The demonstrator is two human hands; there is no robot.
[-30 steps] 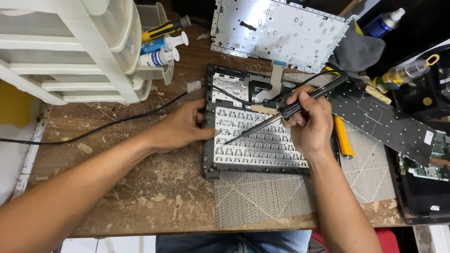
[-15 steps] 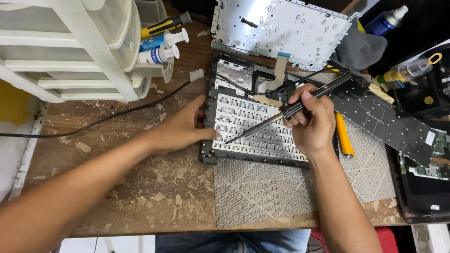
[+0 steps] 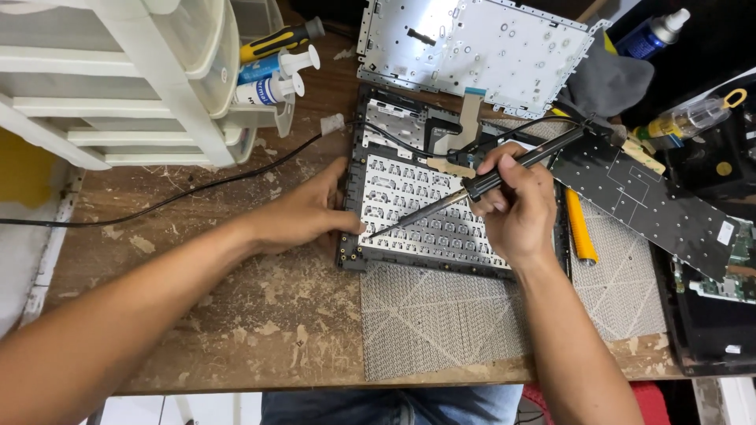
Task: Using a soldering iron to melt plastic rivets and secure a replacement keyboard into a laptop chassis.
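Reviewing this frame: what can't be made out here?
- Head view: the right hand covers the keyboard frame beneath it.
- The soldering iron tip: contact with the frame is too small to tell.
- The left hand hides the frame's left edge.
- The circuit board is cut off by the right edge.

White-labelled tubes [image 3: 272, 83] beside drawers [image 3: 118, 79]

Worn wooden workbench [image 3: 236, 315], its surface flaked and scuffed. Lying directly on it: a grey woven mat [image 3: 441, 323] at the front edge, a white plastic drawer unit [image 3: 118, 79] at rear left, a black cable [image 3: 181, 193], and a perforated metal backplate [image 3: 488, 47].
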